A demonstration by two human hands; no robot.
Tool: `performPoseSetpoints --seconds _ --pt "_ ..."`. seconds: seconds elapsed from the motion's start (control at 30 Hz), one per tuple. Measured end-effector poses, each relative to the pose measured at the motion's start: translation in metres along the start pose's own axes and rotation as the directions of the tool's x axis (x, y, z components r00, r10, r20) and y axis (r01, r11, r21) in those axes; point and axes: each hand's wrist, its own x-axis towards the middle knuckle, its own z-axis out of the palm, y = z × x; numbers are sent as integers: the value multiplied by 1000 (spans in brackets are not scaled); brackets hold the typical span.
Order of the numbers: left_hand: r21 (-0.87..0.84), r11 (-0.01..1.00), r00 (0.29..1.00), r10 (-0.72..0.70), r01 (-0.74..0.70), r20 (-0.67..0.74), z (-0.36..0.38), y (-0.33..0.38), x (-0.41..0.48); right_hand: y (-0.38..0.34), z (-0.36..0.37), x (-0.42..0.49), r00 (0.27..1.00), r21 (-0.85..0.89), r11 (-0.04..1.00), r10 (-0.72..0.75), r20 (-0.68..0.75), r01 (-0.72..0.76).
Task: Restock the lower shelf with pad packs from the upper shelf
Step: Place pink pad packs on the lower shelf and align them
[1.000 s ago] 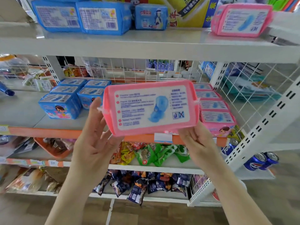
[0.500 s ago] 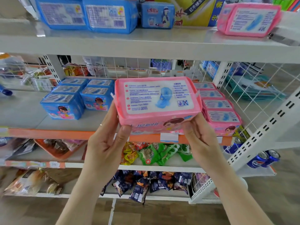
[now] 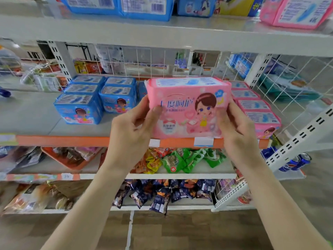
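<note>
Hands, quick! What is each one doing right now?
Left hand: holding the left end of the pink pad pack.
Right hand: holding the right end of the same pack.

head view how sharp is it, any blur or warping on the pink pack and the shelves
In the head view, the pink pack is soft, its big print legible and its small print smeared; the left hand and right hand gripping it look slightly blurred; the upper shelf edge slants and the slotted upright leans, wide-angle distortion; lighting is even, no hard shadows.
</note>
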Motion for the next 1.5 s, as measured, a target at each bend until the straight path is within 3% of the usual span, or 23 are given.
performPoseSetpoints --seconds 0.33,0.8,1.13,1.5 --pt "52 998 999 -46 46 -5 -35 -15 12 -16 37 -9 981 -194 969 127 -147 -154" --pt "60 998 995 -31 25 97 -22 -20 17 -19 30 -25 961 -171 963 170 -217 -209" --pt "181 982 997 34 -45 67 59 -17 31 13 -45 -6 967 -151 969 166 -194 -197" --pt "139 987 995 -85 77 53 187 -8 41 78 -155 14 970 -62 974 209 -127 -218"
